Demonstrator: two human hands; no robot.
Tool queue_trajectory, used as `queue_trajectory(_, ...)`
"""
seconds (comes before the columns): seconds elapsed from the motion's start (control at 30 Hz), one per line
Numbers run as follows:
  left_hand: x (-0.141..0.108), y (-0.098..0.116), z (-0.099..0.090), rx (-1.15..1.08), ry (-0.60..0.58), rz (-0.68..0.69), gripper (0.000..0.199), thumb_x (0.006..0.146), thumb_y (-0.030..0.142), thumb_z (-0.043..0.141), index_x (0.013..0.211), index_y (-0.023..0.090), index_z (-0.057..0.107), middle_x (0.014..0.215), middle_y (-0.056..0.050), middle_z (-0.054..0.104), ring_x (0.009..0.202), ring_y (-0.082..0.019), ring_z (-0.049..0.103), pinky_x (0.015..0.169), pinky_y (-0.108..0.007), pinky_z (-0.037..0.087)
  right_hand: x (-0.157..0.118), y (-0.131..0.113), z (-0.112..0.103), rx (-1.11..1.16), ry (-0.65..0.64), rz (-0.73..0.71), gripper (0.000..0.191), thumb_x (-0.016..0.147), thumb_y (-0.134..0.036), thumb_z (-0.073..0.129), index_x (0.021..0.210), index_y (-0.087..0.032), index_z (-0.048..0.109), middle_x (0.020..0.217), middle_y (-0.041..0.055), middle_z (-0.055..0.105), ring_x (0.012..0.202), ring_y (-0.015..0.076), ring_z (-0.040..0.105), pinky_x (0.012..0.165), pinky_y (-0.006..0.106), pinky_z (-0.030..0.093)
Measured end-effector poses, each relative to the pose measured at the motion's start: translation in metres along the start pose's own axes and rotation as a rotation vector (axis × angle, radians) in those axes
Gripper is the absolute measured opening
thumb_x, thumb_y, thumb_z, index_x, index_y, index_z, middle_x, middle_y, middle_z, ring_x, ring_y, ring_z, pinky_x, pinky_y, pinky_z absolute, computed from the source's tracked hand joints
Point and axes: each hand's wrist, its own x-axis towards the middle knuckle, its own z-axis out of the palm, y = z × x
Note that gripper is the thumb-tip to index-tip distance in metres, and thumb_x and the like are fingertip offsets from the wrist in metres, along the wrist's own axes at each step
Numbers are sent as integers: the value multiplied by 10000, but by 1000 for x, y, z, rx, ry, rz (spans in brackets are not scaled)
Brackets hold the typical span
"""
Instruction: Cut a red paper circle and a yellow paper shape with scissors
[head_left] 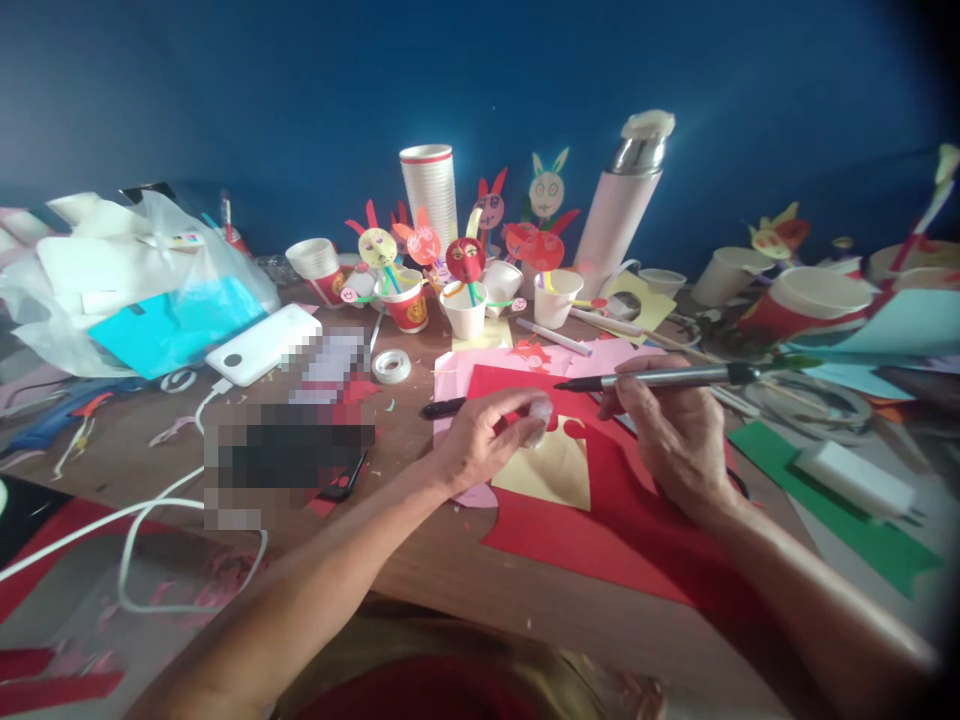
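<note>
My right hand (679,440) grips a marker (667,377) with a grey barrel. Its dark tip points left, above the papers and apart from them. Near that tip, the thumb and fingers of my left hand (495,435) pinch a small pale piece (538,412), too blurred to name surely. Beneath both hands lies a red paper sheet (600,550) with a yellow paper piece (551,475) on it. Pink paper (465,372) shows behind. A black pen or cap (444,408) lies just beyond my left hand, partly hidden.
Paper cups (463,318) bearing paper-face figures (465,260) stand behind, near stacked cups (431,195) and a pale flask (619,215). Left are a tape roll (391,366), a white power bank (264,345) with cable and a plastic bag (161,255). A white charger (855,478) lies right.
</note>
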Motion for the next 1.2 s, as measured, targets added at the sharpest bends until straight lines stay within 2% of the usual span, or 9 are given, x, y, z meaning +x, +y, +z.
queue_trajectory(0.3,1,0,-1,57,-31,25,255,858,279,557,1074,154,609,1000,-67,688,914,-143,635,822,-244,507,-1,8,-1,-51,-42,54,96,867,-338,544,850,-244,550,636,-33,569,578,147,560,595,300,459)
queue_trajectory(0.53,0,-3,0,169,-33,112,244,868,275,542,1078,163,597,949,-74,670,875,-157,617,780,-286,506,7,5,-4,-132,-132,123,191,885,-381,502,809,-209,537,583,-34,548,529,125,533,526,256,439)
queue_trajectory(0.73,4,0,-4,302,-33,195,216,869,285,538,1037,167,605,936,-76,590,900,-178,549,796,-338,488,36,2,1,-308,-306,163,308,838,-343,560,582,-173,536,462,-34,527,419,86,461,425,223,352)
queue_trajectory(0.87,6,2,-5,355,-22,208,236,865,295,541,1035,148,609,924,-68,527,889,-169,522,800,-326,478,51,1,13,-328,-445,142,258,818,-300,573,600,-164,551,460,-44,535,418,77,473,412,204,345)
queue_trajectory(1.03,6,1,-3,356,-9,243,245,865,303,538,1017,126,613,888,-60,503,866,-166,511,797,-316,469,61,6,26,-280,-617,110,298,830,-236,554,543,-163,521,423,-71,486,397,45,424,411,182,328)
queue_trajectory(1.2,6,0,-3,334,-8,253,210,872,298,530,1001,155,612,897,-59,521,881,-168,513,813,-329,463,68,14,31,-261,-715,122,213,800,-194,585,592,-145,575,423,-79,501,398,43,429,385,167,318)
